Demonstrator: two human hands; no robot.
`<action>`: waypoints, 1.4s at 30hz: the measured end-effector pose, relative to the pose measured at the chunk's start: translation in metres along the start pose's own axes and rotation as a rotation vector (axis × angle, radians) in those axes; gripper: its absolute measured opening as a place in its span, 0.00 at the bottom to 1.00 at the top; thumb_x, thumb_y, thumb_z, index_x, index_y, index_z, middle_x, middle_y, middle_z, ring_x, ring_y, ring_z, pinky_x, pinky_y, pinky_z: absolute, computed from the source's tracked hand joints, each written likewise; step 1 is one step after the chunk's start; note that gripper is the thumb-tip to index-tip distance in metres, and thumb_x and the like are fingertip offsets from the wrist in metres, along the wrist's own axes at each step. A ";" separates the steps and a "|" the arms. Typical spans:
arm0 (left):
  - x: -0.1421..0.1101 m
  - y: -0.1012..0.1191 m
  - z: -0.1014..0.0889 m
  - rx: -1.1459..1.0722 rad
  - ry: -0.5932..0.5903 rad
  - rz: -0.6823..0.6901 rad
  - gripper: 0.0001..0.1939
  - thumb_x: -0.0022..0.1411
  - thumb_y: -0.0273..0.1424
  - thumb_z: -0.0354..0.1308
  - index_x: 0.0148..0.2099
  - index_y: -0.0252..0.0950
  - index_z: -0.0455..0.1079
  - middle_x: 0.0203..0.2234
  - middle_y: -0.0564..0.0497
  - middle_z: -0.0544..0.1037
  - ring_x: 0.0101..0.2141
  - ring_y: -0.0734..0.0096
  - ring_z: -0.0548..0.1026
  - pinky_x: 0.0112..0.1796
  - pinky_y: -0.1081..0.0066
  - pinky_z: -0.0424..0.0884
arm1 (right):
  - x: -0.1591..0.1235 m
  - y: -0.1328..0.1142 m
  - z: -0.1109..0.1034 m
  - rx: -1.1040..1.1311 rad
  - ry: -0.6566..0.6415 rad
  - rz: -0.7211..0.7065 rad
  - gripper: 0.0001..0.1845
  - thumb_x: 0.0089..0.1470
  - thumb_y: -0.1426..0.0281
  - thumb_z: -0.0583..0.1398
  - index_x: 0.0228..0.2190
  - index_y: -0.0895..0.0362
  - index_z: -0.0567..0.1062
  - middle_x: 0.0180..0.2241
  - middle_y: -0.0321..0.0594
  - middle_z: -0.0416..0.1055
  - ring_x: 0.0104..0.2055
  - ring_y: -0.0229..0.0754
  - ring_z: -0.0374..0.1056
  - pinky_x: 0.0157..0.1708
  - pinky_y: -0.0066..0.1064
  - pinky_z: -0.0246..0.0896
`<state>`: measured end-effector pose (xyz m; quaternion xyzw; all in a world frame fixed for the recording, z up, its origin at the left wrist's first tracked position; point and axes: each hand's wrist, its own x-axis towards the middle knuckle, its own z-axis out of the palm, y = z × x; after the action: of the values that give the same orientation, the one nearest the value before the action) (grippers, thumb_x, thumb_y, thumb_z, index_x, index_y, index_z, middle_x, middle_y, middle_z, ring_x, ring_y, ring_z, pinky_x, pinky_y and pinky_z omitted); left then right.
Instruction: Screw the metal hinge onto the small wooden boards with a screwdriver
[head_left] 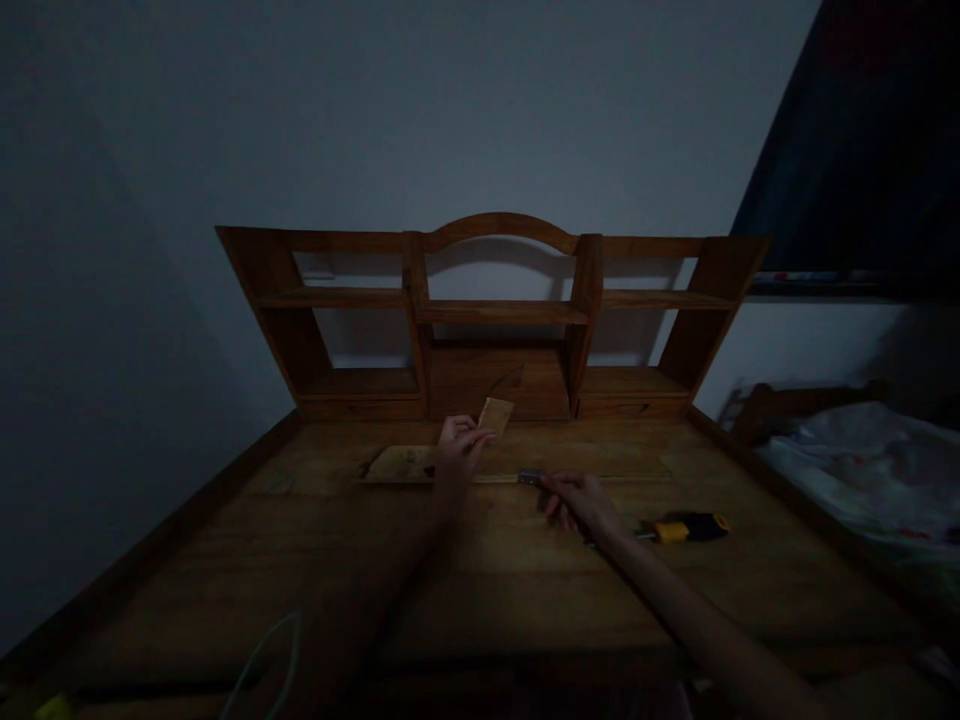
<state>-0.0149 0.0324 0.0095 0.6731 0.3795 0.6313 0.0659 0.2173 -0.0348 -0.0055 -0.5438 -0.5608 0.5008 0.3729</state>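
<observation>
A wooden desk [480, 590] stands against a wall, with a shelf hutch [495, 315] along its back edge. Before the hutch, a flat wooden board [405, 464] lies on the desktop. The left hand [457, 452] is over the board's right end and holds a small wooden piece [496, 414] above it. Right of that, the right hand [581, 503] rests on the desk, touching a thin tool [529, 478]. A screwdriver [686, 527] lies just right of that hand. A bed [862, 470] stands beside the desk on the right. A cable [262, 650] loops at the desk's near left edge.

A yellow-and-black screwdriver [686, 527] lies on the wooden desk [480, 600], before its shelf hutch [495, 312]
</observation>
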 end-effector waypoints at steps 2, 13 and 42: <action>-0.003 0.000 -0.003 0.021 -0.021 -0.022 0.07 0.62 0.35 0.62 0.36 0.39 0.79 0.39 0.49 0.68 0.37 0.71 0.74 0.38 0.69 0.74 | 0.002 0.001 0.002 0.037 0.017 -0.003 0.23 0.52 0.49 0.59 0.29 0.58 0.73 0.19 0.36 0.74 0.11 0.32 0.60 0.10 0.23 0.50; -0.004 0.011 -0.005 0.071 -0.088 -0.120 0.08 0.61 0.36 0.61 0.35 0.38 0.79 0.40 0.49 0.69 0.37 0.70 0.74 0.39 0.69 0.74 | 0.000 0.002 0.011 0.119 0.054 -0.045 0.21 0.52 0.50 0.60 0.27 0.56 0.68 0.14 0.31 0.69 0.09 0.34 0.59 0.07 0.23 0.42; -0.011 0.018 -0.008 -0.258 -0.245 -0.565 0.15 0.52 0.43 0.67 0.36 0.38 0.81 0.37 0.47 0.80 0.40 0.63 0.77 0.41 0.66 0.71 | 0.003 0.006 0.001 0.169 0.036 0.003 0.19 0.49 0.52 0.63 0.27 0.57 0.74 0.17 0.34 0.72 0.11 0.32 0.60 0.10 0.24 0.50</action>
<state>-0.0135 0.0102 0.0118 0.5983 0.4573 0.5455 0.3680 0.2172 -0.0324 -0.0122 -0.5201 -0.5088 0.5372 0.4267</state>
